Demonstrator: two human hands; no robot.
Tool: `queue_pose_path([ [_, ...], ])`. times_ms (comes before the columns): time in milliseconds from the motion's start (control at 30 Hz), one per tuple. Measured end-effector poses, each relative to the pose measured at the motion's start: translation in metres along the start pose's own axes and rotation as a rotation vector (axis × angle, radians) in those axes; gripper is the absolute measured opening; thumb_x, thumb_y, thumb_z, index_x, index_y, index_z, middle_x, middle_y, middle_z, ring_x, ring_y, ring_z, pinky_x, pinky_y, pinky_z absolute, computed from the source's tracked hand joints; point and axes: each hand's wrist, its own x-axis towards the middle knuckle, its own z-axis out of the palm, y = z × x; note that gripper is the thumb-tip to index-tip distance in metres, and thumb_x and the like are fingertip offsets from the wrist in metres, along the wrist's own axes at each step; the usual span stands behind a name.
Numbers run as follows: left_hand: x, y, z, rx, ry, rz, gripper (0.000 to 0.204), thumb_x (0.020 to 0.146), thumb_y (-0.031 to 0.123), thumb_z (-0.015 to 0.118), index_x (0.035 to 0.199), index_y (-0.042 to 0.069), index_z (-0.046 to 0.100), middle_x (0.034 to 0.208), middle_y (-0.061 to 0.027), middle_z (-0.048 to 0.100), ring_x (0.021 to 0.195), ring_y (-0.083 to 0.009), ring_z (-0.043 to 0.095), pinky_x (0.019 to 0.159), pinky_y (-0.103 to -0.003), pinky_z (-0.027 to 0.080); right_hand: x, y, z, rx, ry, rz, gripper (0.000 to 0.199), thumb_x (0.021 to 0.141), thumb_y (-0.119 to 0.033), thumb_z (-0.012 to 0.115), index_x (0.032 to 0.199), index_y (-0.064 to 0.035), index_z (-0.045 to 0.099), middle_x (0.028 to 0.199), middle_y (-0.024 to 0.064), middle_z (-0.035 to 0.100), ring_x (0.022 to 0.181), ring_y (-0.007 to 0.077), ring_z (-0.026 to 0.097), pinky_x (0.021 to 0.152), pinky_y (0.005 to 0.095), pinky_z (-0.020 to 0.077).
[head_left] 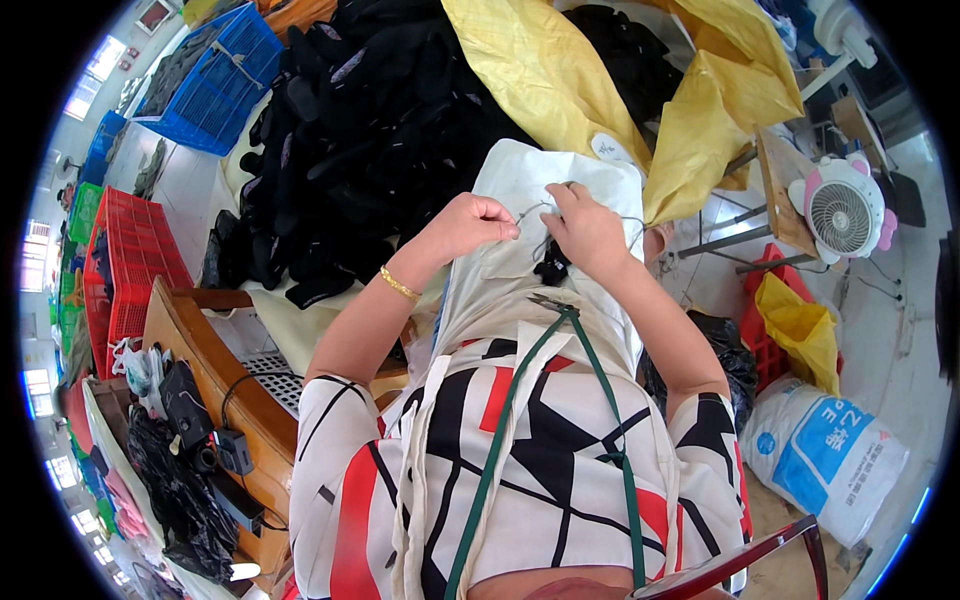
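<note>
Locating the hands first, we find the left hand [468,226] and the right hand [590,232] facing each other above a white apron [512,172], apart, with a narrow gap between their fingertips. A thin dark strand [533,208] lies in this gap. We read its long axis as left to right, the right end slightly farther from the body.

We see the left thumb and forefinger pinched together, apparently on the strand's left end. The right hand arches over the apron, fingers bent toward the left; we cannot tell whether its fingertips grip the strand, because the contact is too small to resolve.

We note a small black piece [551,268] on the near side of the right hand, which is the nearer of the two; the left hand sits farther off, to the left. Both forearms angle inward from the near side, elbows wide, the left wrist bearing a gold bracelet [400,284].

Nearer the body, we identify dark snips [548,302] at the waist, beside the top of a green cord [488,460]. Beyond the left hand, we observe a heap of black items [370,130]; on the far side, yellow sheeting [550,60]; well to the right, a white fan [842,212].
</note>
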Motion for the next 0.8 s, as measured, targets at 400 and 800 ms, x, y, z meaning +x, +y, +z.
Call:
queue_pose_path([
  [400, 0.007, -0.004, 0.006, -0.307, 0.144, 0.028, 0.014, 0.082, 0.009, 0.075, 0.091, -0.001, 0.072, 0.084, -0.0039, 0.071, 0.077, -0.0088, 0.061, 0.076, -0.024, 0.048, -0.054, 0.017, -0.009, 0.394, -0.911, 0.365, 0.036, 0.083, -0.033, 0.073, 0.097, -0.0003, 0.067, 0.078, 0.0040, 0.064, 0.069, 0.0117, 0.061, 0.059, 0.0270, 0.0500],
  [800, 0.010, -0.006, 0.006, -0.243, 0.189, 0.017, 0.014, 0.083, 0.010, 0.074, 0.092, -0.001, 0.072, 0.083, -0.0025, 0.070, 0.077, -0.0078, 0.060, 0.075, -0.023, 0.047, -0.039, 0.003, 0.033, 0.753, -0.442, 0.433, 0.030, 0.097, -0.030, 0.059, 0.104, -0.0016, 0.065, 0.082, -0.0024, 0.058, 0.074, 0.0067, 0.050, 0.069, 0.0227, 0.0427],
])
